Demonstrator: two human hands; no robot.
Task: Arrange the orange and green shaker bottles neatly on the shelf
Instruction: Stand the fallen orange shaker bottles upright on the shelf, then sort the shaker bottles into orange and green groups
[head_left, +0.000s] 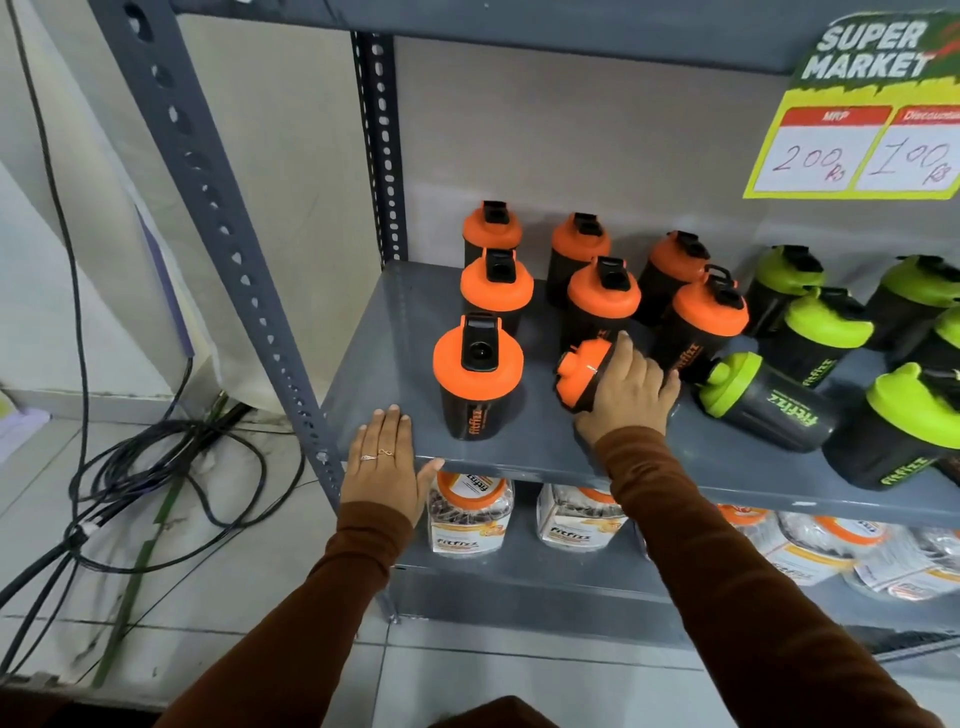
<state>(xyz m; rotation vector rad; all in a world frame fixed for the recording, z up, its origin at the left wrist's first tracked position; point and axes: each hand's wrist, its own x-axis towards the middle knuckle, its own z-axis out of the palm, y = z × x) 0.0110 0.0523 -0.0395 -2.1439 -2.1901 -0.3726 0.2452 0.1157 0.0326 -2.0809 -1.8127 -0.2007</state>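
Several black shaker bottles with orange lids stand upright on the grey shelf (395, 332), the nearest one (477, 379) at the front left. One orange-lidded bottle (579, 376) lies on its side, lid pointing left, and my right hand (631, 389) is closed over its body. A green-lidded bottle (763, 400) also lies on its side just right of that hand. More green-lidded bottles (826, 332) stand upright at the right. My left hand (387, 462) rests flat on the shelf's front edge, fingers together, holding nothing.
A slotted grey upright post (223, 228) frames the shelf's left side. A price sign (862, 114) hangs at the top right. Jars with orange lids (470, 512) fill the shelf below. Black cables (156, 467) lie on the tiled floor to the left.
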